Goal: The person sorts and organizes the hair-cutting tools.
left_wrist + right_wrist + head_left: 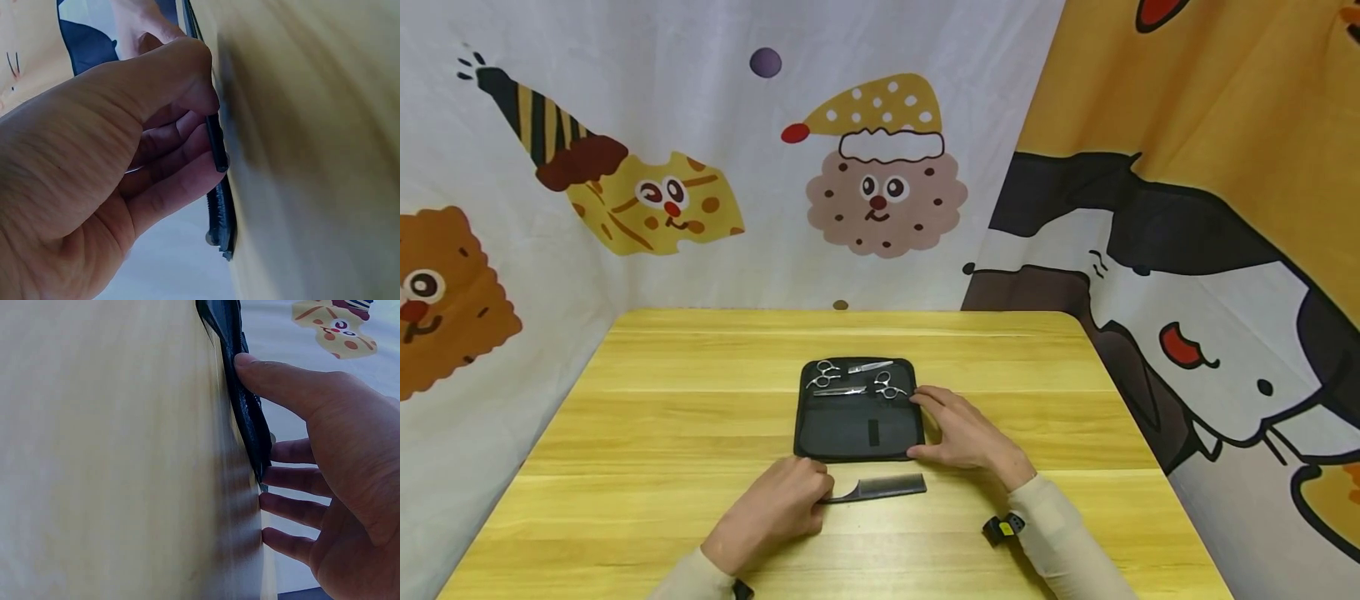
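A black comb (891,486) lies at the table's near side, teeth facing up and away. My left hand (778,504) pinches its thin handle between thumb and fingers; in the left wrist view the dark handle end (217,147) sticks out below the thumb. Beyond the comb lies an opened black zip case (835,433). Two pairs of silver haircutting scissors (823,375), (889,387) sit in its far half, pointing opposite ways. My right hand (966,433) touches the case's right edge, thumb at the near corner and fingers extended along the side, as the right wrist view shows.
The case lies on a light wooden table (685,400) with rounded far corners. A printed cloth (700,275) with cartoon figures hangs behind it and along the sides. A black strap device (1003,527) sits on my right wrist.
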`<state>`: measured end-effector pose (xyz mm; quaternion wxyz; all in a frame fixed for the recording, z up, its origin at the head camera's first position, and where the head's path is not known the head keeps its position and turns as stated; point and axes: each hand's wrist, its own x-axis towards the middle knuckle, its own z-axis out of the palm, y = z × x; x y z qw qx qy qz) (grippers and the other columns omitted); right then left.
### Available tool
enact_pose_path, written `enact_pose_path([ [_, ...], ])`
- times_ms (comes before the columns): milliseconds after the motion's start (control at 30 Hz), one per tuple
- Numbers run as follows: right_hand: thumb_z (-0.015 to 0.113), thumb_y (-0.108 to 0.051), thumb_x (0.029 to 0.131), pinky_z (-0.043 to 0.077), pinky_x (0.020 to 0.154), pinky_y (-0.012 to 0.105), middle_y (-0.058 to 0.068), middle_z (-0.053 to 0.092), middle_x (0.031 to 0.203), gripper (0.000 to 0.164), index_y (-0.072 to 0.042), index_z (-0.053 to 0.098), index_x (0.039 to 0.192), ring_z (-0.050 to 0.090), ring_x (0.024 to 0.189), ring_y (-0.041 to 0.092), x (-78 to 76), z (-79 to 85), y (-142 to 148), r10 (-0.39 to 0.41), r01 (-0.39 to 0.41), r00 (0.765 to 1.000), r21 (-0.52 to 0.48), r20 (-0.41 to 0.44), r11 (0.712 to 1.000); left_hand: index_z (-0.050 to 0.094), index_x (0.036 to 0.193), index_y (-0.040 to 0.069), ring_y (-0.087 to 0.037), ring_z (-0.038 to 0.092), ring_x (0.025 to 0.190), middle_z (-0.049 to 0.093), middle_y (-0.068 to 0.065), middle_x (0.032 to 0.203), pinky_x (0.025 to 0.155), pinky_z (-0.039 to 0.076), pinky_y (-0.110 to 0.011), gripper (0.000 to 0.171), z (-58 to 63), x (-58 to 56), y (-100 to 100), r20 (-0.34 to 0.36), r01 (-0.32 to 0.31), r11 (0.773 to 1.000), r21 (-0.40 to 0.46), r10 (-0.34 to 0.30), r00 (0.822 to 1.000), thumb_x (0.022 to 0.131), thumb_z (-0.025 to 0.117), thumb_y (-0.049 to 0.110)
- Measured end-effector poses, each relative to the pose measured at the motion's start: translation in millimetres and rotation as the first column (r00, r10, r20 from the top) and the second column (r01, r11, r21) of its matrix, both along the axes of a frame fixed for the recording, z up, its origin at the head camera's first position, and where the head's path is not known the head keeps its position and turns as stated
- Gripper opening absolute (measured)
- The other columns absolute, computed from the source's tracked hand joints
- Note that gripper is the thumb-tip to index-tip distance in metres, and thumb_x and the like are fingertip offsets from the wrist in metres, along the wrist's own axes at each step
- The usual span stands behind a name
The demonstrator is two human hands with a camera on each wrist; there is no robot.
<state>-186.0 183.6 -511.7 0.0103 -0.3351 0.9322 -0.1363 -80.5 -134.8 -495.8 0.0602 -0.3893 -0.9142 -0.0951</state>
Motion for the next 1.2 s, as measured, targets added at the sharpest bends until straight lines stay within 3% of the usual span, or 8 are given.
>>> enact_pose_path([
  [367,0.075,-0.068,0.079,0.037,0.116,0.045,0.011,0.046,0.155,0.096,-0.007,0.054,0.149,0.041,0.139,0.025,-1.1,-2.3,0.3,0.015,-0.015,1.000,-0.005,-0.023,1.000,0.057,0.060,0.021,-0.009,0.042,0.052,0.054,0.008,0.062,0.047,0.041,-0.026,0.018,21.5,-9.6,-2.9,-0.004,-0.046,0.998,0.039,0.046,0.999,0.059,0.063,0.004],
  [567,0.081,-0.060,0.076,0.038,0.115,0.047,0.014,0.046,0.154,0.094,-0.006,0.056,0.148,0.042,0.138,0.027,-1.6,-3.6,-0.4,0.018,-0.019,1.000,-0.032,-0.021,0.999,0.059,0.060,0.019,-0.009,0.042,0.053,0.052,0.008,0.063,0.049,0.044,-0.027,0.017,36.3,-20.6,-7.1,-0.057,-0.045,0.996,0.071,0.049,0.997,0.060,0.068,0.005],
  [833,0.074,-0.070,0.078,0.037,0.115,0.045,0.010,0.045,0.156,0.096,-0.009,0.055,0.149,0.041,0.139,0.025,-0.4,-3.4,-1.0,-0.010,0.010,1.000,-0.015,-0.009,1.000,0.064,0.066,0.018,-0.008,0.043,0.056,0.055,0.007,0.066,0.051,0.043,-0.023,0.014,52.8,-34.2,-12.8,-0.109,-0.058,0.992,0.112,0.070,0.992,0.062,0.068,0.004],
  [1067,0.076,-0.068,0.078,0.038,0.115,0.043,0.012,0.047,0.154,0.093,-0.006,0.058,0.146,0.043,0.138,0.024,-0.9,-3.4,-0.7,-0.001,0.001,1.000,-0.025,-0.022,1.000,0.065,0.067,0.016,-0.008,0.043,0.055,0.058,0.005,0.066,0.049,0.040,-0.021,0.015,64.9,-40.9,-13.6,-0.094,-0.082,0.986,0.144,0.096,0.991,0.061,0.061,0.003],
  [1200,0.077,-0.067,0.078,0.038,0.115,0.044,0.014,0.046,0.155,0.096,-0.007,0.054,0.150,0.042,0.139,0.025,-0.8,-2.5,-0.5,0.001,-0.002,1.000,-0.036,-0.019,0.999,0.065,0.068,0.016,-0.008,0.044,0.055,0.058,0.006,0.068,0.050,0.041,-0.021,0.016,69.9,-43.5,-13.6,-0.090,-0.104,0.981,0.161,0.120,0.989,0.062,0.065,0.001],
])
